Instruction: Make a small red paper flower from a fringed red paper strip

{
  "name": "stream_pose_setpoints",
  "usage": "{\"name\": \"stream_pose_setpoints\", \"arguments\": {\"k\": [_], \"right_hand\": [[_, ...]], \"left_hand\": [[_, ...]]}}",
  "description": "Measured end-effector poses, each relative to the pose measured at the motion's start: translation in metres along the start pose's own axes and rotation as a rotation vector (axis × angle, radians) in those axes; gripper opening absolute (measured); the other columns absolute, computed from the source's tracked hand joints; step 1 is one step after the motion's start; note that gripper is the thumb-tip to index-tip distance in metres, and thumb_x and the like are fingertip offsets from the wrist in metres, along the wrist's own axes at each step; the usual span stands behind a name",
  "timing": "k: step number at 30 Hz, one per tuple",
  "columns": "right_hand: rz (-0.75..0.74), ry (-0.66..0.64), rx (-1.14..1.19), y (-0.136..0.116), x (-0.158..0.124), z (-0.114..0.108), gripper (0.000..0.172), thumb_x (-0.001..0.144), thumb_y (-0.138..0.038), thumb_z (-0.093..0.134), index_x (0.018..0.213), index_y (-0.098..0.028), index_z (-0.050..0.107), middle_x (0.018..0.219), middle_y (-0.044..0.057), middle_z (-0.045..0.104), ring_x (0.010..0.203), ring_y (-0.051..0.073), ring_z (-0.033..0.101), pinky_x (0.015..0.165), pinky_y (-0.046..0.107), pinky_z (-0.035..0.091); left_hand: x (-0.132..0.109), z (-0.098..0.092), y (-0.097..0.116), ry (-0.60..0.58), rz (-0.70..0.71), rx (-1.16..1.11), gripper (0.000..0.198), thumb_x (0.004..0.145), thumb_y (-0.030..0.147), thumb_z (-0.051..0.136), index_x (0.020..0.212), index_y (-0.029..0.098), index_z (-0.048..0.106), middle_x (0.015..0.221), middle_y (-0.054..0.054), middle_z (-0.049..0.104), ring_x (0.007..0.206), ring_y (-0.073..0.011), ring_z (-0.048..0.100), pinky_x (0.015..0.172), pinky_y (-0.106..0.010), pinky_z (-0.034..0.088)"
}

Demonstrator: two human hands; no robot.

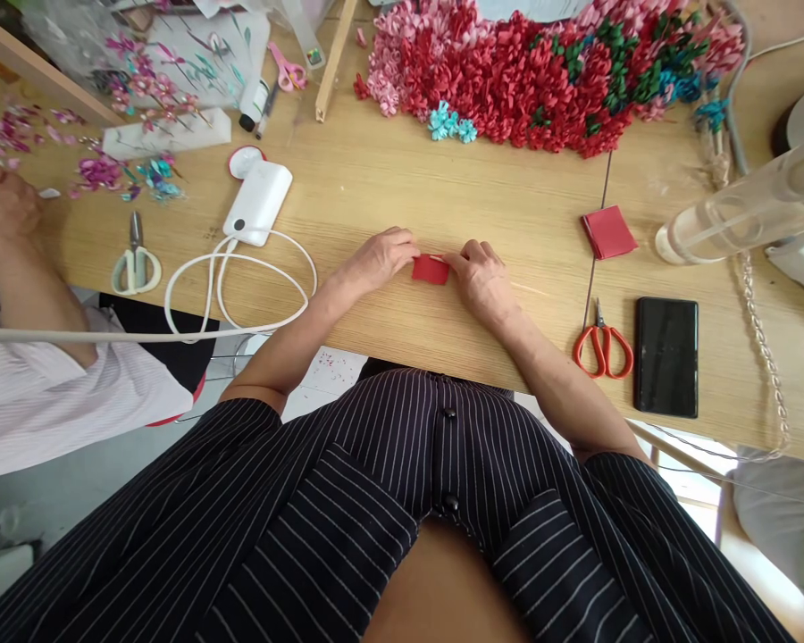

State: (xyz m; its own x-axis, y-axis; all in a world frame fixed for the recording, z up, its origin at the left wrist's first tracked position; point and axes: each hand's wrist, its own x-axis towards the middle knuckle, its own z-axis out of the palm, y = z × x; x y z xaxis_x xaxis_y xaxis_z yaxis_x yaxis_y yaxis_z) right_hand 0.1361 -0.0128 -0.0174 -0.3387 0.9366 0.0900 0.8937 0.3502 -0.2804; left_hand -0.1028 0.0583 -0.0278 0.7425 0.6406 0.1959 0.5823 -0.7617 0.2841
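A small red piece of paper [430, 269] lies on the wooden table [389, 187] right in front of me. My left hand [380, 257] pinches its left edge with curled fingers. My right hand [481, 275] presses and pinches its right edge. Both hands rest on the table top, close together, with the red piece between them.
A stack of red squares [608, 232], red-handled scissors [601, 346] and a black phone [666, 356] lie to the right. A big heap of red, pink and green paper flowers [542, 71] fills the back. A white device [260, 202] with cable, white scissors [135, 264] and another person's arm [13, 259] are at left.
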Motion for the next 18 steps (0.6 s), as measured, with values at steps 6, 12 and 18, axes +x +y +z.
{"name": "stream_pose_setpoints", "arguments": {"k": [6, 12, 18], "right_hand": [[0.011, 0.022, 0.021, 0.002, -0.004, -0.002, 0.04, 0.106, -0.014, 0.04, 0.126, -0.019, 0.075, 0.117, 0.015, 0.07, 0.105, 0.028, 0.06, 0.089, 0.038, 0.051], [-0.075, 0.09, 0.1, 0.003, 0.001, 0.004, 0.036, 0.107, -0.018, 0.041, 0.113, -0.017, 0.076, 0.11, 0.015, 0.07, 0.102, 0.027, 0.058, 0.089, 0.039, 0.052], [-0.138, 0.099, 0.1, -0.004, 0.001, 0.013, 0.032, 0.107, -0.02, 0.046, 0.105, -0.019, 0.078, 0.104, 0.013, 0.069, 0.097, 0.025, 0.057, 0.086, 0.037, 0.05]], "left_hand": [[-0.009, -0.001, 0.004, 0.094, -0.094, -0.046, 0.027, 0.094, 0.012, 0.067, 0.119, 0.018, 0.074, 0.126, -0.009, 0.072, 0.12, -0.0249, 0.067, 0.107, -0.045, 0.057], [-0.044, 0.015, 0.043, 0.328, -0.27, -0.037, 0.015, 0.102, 0.017, 0.059, 0.1, 0.018, 0.075, 0.104, -0.007, 0.074, 0.102, -0.0191, 0.069, 0.097, -0.035, 0.058], [-0.058, 0.029, 0.066, 0.378, -0.275, -0.032, 0.021, 0.105, 0.021, 0.058, 0.098, 0.018, 0.078, 0.1, -0.006, 0.074, 0.099, -0.0192, 0.069, 0.093, -0.034, 0.058]]}}
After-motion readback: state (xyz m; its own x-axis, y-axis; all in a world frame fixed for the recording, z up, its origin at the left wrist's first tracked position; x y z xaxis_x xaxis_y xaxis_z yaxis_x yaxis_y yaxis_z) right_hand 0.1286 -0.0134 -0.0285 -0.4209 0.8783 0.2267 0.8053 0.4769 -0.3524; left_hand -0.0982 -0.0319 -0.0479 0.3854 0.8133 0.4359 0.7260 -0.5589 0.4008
